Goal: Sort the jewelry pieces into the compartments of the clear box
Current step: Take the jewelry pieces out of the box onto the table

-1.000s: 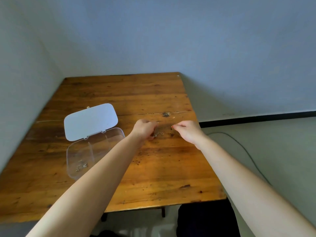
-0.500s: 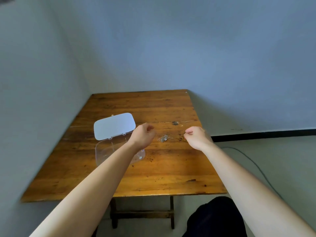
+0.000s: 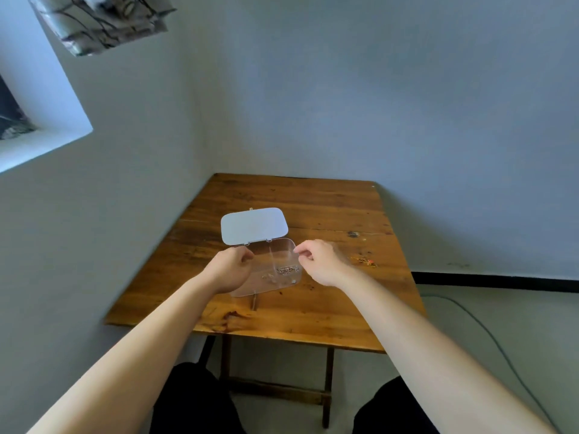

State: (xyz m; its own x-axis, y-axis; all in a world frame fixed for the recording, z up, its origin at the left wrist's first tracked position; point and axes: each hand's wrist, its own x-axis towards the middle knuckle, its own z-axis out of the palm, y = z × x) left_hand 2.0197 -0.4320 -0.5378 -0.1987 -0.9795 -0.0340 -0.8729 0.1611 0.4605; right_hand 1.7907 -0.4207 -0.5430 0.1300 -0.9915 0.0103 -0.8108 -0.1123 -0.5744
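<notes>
Both forearms bare, reaching forward from the near edge, converging over the middle of the table (image 3: pixel 313 314).

My left hand (image 3: pixel 230 270): back of hand up, fingers curled inward, hovering at the left end of the clear box (image 3: pixel 266 288). It hides that end of the box. Grip loosely closed; cannot tell whether anything is held in it or whether it touches the box.

My right hand (image 3: pixel 319 261): at the right end of the box, just beside its rim, thumb and forefinger pinched together over the right compartment. Grip closed to a fine pinch; whatever is between the fingertips is too small to make out.

Clear box lies left of the table's centre, open, a divider wall visible down its middle. A silver chain (image 3: pixel 287 270) lies bunched in the right compartment, near the divider. A few smaller pieces (image 3: pixel 270 276) sit left of the divider, too small to identify.

The lid (image 3: pixel 254 225) stands hinged open on the far side of the box, pale and opaque, no label or writing readable on it.

Farther right on the bare wood, well apart from the box: a small gold and red jewelry piece (image 3: pixel 365 261).

No brands or text readable anywhere.
</notes>
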